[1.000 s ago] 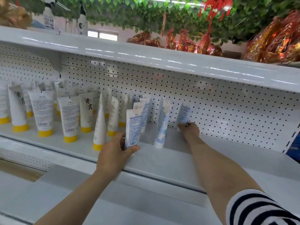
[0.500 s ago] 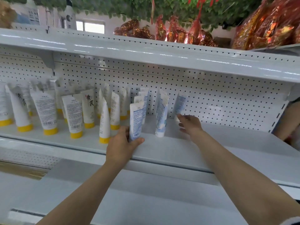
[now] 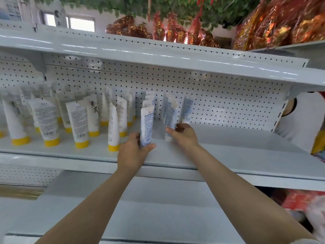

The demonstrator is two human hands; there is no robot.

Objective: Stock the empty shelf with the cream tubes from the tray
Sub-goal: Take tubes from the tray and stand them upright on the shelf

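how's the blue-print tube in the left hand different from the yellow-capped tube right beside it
The blue-print tube is held at its base by the left hand; the yellow-capped tube stands free. The blue-print tube has blue text and faces the camera broadside; the yellow-capped tube has dark text and shows its narrow, tapering side. Its yellow cap shows; the blue-print tube's cap is hidden by the hand. Both stand crimped end up on the same shelf.

White plastic tubes with yellow caps [image 3: 77,120]: at least ten were counted; the back rows were too blurred for an exact figure. Blue-printed white plastic tubes [image 3: 147,124]: four in one file, at least two more beside it. Hands: two, left hand [image 3: 133,154] and right hand [image 3: 184,136]. White metal shelf boards [image 3: 228,150]: three. Red-gold foil packs [image 3: 175,34]: many, uncountable.
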